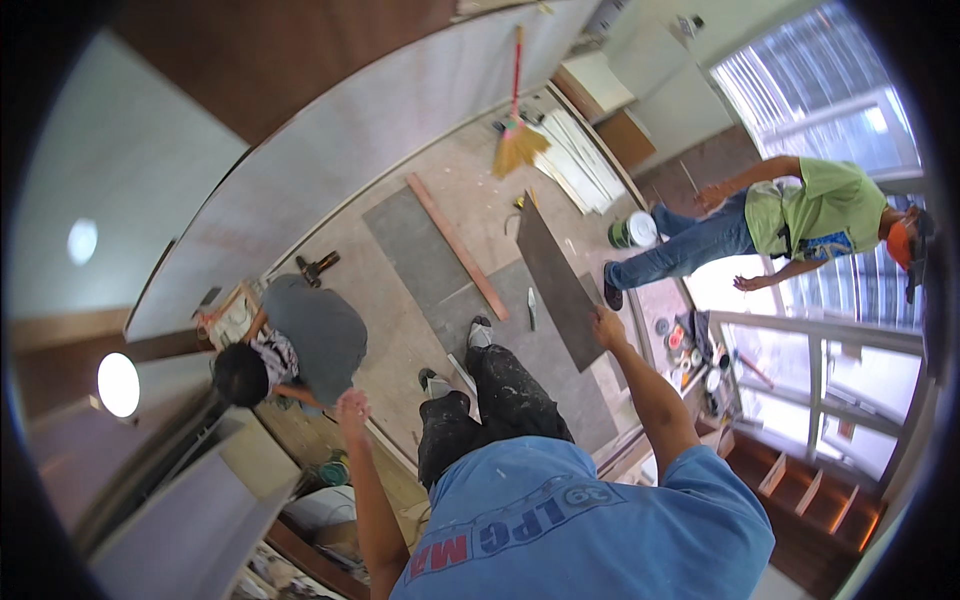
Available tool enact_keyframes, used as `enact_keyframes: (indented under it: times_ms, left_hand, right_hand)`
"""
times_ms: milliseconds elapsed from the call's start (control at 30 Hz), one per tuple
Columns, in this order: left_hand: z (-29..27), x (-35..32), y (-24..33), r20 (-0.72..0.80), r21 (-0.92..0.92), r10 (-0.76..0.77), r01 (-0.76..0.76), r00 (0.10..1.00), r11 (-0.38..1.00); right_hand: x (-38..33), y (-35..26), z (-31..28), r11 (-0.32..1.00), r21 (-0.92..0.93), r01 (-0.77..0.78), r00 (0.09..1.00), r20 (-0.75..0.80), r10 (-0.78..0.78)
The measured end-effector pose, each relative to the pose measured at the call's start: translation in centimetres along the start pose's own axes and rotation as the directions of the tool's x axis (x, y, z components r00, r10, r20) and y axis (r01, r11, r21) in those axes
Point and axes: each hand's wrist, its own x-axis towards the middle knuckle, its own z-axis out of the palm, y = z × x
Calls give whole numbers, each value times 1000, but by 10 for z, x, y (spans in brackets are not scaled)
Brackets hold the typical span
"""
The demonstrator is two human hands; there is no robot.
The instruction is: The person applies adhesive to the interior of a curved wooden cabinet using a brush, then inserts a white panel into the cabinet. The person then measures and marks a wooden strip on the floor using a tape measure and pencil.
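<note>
Head view of a hand-held flooring piece above a partly covered floor. The long, thin, dark grey-brown rectangular plank [560, 285] slanted in front of the person, to the right of the reddish-brown straight wooden strip [455, 245] that lay across the flat grey rectangular sheets [410, 235]. The right hand [606, 328] had its grip clasped on the plank's right long edge, toward the nearer end; whether the far end touched the floor could not be told. The left hand [352, 410] was held out to the side, its grip loose and empty. The plank looked rigid along its length and was probably moderate in weight, with a smooth face that might have slid under dusty fingers; its thin corners seemed the parts likeliest to chip. A one-handed hold so far off-centre would have let the far end dip or twist, so the better places to take it were the two long edges, near mid-length, one hand on each. The slim green-and-white hand tool [532, 308] lay just beside it.
</note>
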Motion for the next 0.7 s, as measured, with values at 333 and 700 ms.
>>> enact_keyframes:
  times_ms: [333,700]
  left_hand:
    - [224,171,-95,359,629,-229,-53,905,775]
    - [284,529,-229,-9,706,-154,115,988,698]
  right_hand:
    - [208,-28,101,955,288,71,986,-163,-24]
    - [477,37,293,842,538,38,995,53,-79]
